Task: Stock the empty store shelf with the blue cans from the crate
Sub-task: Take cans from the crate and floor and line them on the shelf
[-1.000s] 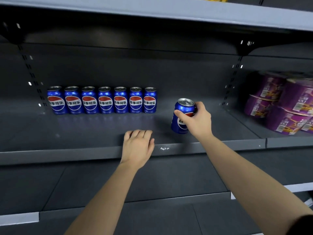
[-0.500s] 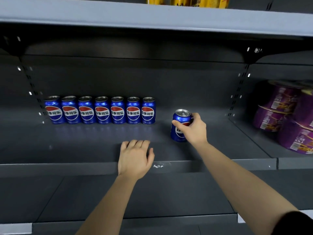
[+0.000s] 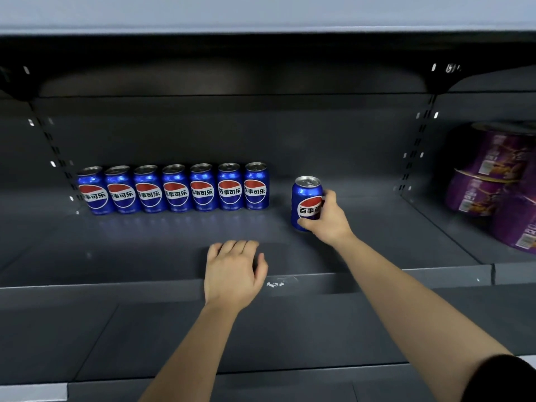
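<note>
A person is facing a dark grey shelf [image 3: 145, 250], seen from their own head height. Seven blue cans are standing upright in a touching row [image 3: 175, 188] at the back left of the shelf. An eighth can [image 3: 306, 195] is sitting upright to the right of the row, with a clear gap between them. The right hand [image 3: 327, 219] is gripping this can from its right side, thumb curling across the lower front. Whether its base is touching the shelf cannot be told. The left hand [image 3: 232, 274] is lying flat and empty near the shelf's front edge. The stocking looks partway done, with much of the shelf bare. The crate is out of view. Purple tubs [image 3: 493, 169] are filling the next bay.
</note>
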